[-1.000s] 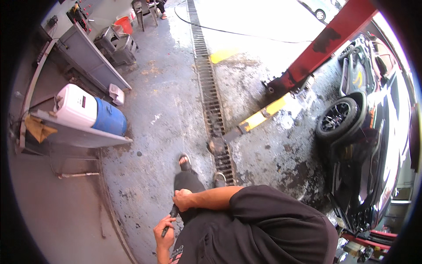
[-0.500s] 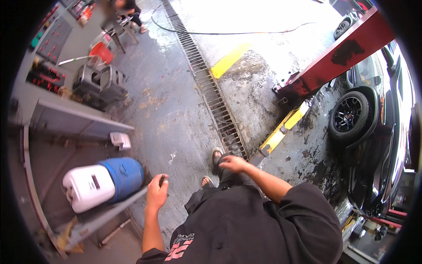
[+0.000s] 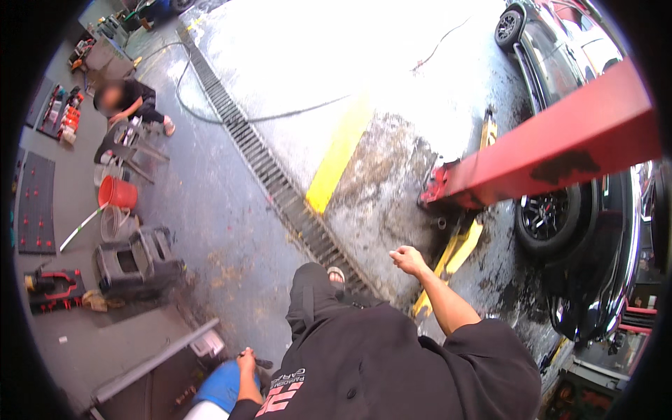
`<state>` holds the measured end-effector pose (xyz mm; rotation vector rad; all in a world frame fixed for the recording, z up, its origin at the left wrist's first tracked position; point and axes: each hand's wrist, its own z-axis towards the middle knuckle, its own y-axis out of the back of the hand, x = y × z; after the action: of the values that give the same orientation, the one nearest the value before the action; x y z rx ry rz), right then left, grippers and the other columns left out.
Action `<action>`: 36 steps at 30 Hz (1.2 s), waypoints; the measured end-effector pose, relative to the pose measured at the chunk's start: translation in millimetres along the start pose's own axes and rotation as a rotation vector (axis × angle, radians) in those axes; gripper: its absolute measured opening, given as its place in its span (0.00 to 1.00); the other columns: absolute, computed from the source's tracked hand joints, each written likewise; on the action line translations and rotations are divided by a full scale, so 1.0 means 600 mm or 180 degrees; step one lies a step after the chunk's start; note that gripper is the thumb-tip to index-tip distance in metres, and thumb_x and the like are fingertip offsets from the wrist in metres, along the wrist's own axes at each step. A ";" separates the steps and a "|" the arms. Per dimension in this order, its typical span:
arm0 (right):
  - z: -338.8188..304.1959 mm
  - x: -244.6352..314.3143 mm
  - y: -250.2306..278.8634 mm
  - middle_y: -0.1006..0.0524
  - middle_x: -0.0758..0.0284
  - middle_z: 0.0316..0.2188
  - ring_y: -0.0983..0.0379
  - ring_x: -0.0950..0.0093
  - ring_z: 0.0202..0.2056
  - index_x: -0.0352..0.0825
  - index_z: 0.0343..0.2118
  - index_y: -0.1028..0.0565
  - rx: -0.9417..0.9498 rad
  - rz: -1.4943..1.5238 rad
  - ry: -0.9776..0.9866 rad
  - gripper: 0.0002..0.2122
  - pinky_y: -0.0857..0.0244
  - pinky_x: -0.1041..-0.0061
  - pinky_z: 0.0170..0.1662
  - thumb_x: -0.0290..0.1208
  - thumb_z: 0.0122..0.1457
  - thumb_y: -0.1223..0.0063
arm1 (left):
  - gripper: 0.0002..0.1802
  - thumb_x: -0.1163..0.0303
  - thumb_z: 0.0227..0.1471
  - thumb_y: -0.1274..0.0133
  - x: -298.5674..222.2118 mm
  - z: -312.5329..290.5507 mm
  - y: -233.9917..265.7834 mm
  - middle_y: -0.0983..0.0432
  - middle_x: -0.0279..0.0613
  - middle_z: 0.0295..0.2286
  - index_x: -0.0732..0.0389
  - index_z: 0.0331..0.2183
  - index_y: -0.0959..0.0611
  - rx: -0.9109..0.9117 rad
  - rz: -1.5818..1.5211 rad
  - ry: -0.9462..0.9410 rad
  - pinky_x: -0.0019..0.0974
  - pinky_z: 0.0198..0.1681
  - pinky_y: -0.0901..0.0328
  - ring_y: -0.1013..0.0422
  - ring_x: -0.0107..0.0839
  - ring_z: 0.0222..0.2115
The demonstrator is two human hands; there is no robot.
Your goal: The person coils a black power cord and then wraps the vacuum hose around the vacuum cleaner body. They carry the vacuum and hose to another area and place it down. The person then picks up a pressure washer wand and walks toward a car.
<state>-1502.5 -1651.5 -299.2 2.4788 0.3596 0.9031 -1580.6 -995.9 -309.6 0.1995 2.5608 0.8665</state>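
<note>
My left hand (image 3: 246, 362) is low beside my left hip, closed around a small, dark, elongated object (image 3: 264, 364) whose end sticks out past my fingers. I cannot make out its kind. The blue drum (image 3: 222, 385) lies right by that hand, partly hidden behind the forearm. On the other side, my right hand (image 3: 408, 260) is held out in front of the body, its fingers loosely bent and nothing visible in them. It hangs above the oily floor, nearest to the yellow lift arm (image 3: 456, 252), and touches nothing.
A metal floor drain grate (image 3: 262, 161) runs ahead, with a hose (image 3: 294, 112) across it. At right stand a red lift post (image 3: 553, 150) and a black car (image 3: 588, 280). A person (image 3: 136, 101) sits at left near a red bucket (image 3: 117, 192) and a grey plastic step stool (image 3: 136, 262).
I have stepped forward, and the bench with the drum has slid back toward the lower left. My right hand has swung outward from my leg. The left still grips the dark object.
</note>
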 end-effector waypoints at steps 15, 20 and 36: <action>0.671 0.609 0.396 0.21 0.60 0.26 0.24 0.66 0.31 0.33 0.30 0.21 0.0065 0.0186 0.0612 0.15 0.32 0.69 0.37 0.43 0.52 0.45 | 0.20 0.57 0.56 0.50 -1.615 0.004 -0.569 0.31 0.34 0.17 0.64 0.23 0.24 0.1382 0.0106 -0.3031 0.30 0.23 0.40 0.34 0.23 0.19; 0.883 0.623 0.567 0.21 0.57 0.29 0.24 0.61 0.35 0.34 0.28 0.20 -0.0587 0.0430 -0.0553 0.19 0.32 0.66 0.41 0.49 0.53 0.48 | 0.15 0.61 0.57 0.50 -2.032 -0.112 -0.801 0.35 0.30 0.16 0.64 0.27 0.24 0.2415 -0.0040 -0.3857 0.27 0.23 0.40 0.39 0.19 0.18; 1.587 1.310 1.373 0.25 0.51 0.26 0.27 0.51 0.31 0.35 0.45 0.31 0.0236 0.0570 0.2192 0.22 0.35 0.60 0.34 0.47 0.54 0.44 | 0.20 0.52 0.61 0.61 -2.930 -0.316 -1.366 0.37 0.33 0.17 0.57 0.29 0.25 0.4094 -0.2684 -0.1786 0.39 0.35 0.36 0.38 0.28 0.22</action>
<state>-221.1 -2371.2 -93.1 2.2144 0.3966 1.8432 -84.0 -2218.4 -57.5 -0.2400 1.9339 -1.0230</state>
